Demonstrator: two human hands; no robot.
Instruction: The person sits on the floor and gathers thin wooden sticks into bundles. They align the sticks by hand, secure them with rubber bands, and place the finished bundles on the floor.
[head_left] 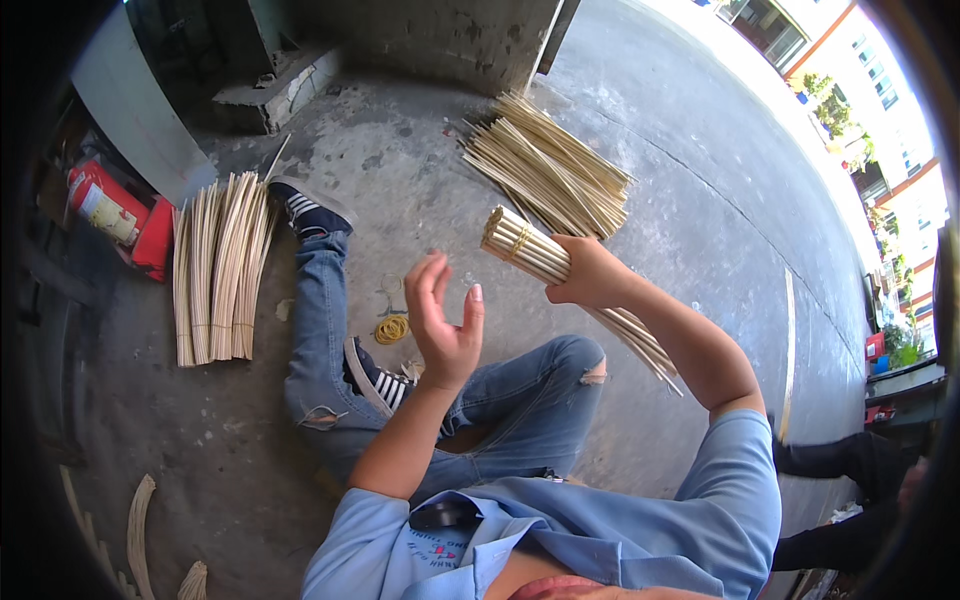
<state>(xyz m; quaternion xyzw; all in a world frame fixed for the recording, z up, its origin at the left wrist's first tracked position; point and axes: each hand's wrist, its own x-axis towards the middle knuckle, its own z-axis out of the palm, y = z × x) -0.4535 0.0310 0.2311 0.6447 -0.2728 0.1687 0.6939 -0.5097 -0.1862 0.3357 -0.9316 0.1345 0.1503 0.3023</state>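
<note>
My right hand [592, 272] is wrapped round a bundle of thin pale sticks [528, 248], which slants from upper left to lower right. A thin yellowish band circles the sticks near their upper left end, and the other end fans out loosely below my right forearm. To the left of the bundle and apart from it, my left hand [445, 325] is raised with thumb and fingers spread, holding nothing. A small heap of yellow rubber bands [391, 329] lies on the floor close beside my left hand.
Beyond the bundle lies a loose pile of sticks [550, 165]. Tied stick bundles [222, 270] lie left of my outstretched leg, near a red fire extinguisher [107, 203]. More sticks [140, 535] are at lower left. A person's dark-clothed legs [835, 460] show at the right.
</note>
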